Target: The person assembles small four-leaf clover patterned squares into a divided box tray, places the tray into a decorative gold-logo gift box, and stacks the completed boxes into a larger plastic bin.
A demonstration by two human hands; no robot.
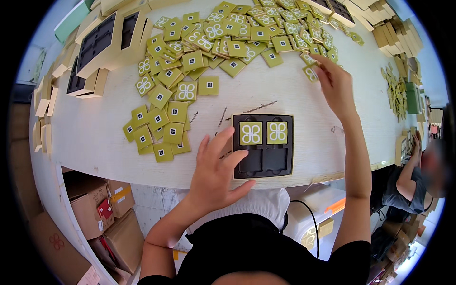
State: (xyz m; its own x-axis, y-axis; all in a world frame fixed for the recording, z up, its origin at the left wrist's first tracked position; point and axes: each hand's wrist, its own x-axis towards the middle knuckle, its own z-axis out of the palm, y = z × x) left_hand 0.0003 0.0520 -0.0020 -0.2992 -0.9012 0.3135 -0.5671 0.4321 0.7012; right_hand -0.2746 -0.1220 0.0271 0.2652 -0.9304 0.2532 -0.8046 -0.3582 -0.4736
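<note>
My left hand (214, 175) is open, its fingers spread at the left side of a shallow box (293, 156) on the table's near side. The box has a dark insert with square compartments. Flat green squares with white looped patterns fill its two far compartments: a left green square (250, 133) and a right green square (277, 133). Both near compartments (276, 160) show bare dark insert. At the right edge of a big loose pile, my right hand (336, 86) reaches over another green square (309, 73). Its index finger and thumb are apart beside that piece; other fingers are partly hidden.
Loose green squares (190, 61) spread over the far and left table. Boxes with dark inserts (99, 45) are stacked at far left. More pale boxes (396, 38) stand far right. Cardboard cartons (92, 209) sit below the table. Another person (406, 187) works at right.
</note>
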